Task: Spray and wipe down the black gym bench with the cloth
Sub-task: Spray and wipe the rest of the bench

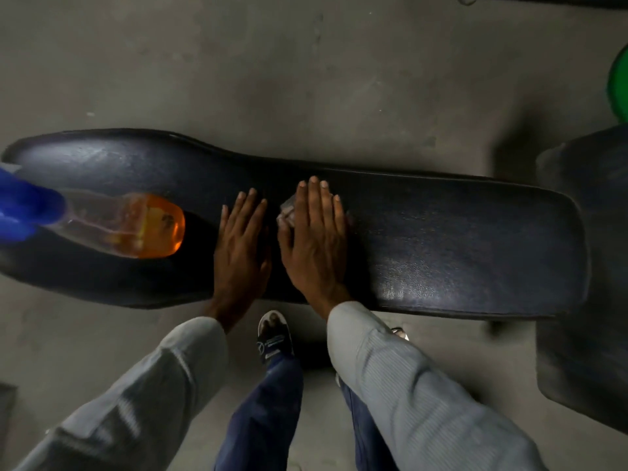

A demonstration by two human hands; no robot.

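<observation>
Nearby, spray bottle [136,226] on bench [441,239], left hand [239,246] flat, right hand [314,239] fingers [314,195] straight on cloth [285,212]

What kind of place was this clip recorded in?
Probably a gym floor: a long black padded bench on bare concrete floor, another black pad to the right, and a green round object, perhaps a weight plate.

Your black counter [458,239] runs long from left to right and stands on the grey floor [272,62]. A spray bottle [129,226] with orange liquid stands on its wide left part. Your left hand [239,239] lies flat on the middle. Just beside it, your right hand [314,236] presses flat on a cloth [286,212] on the counter.
</observation>
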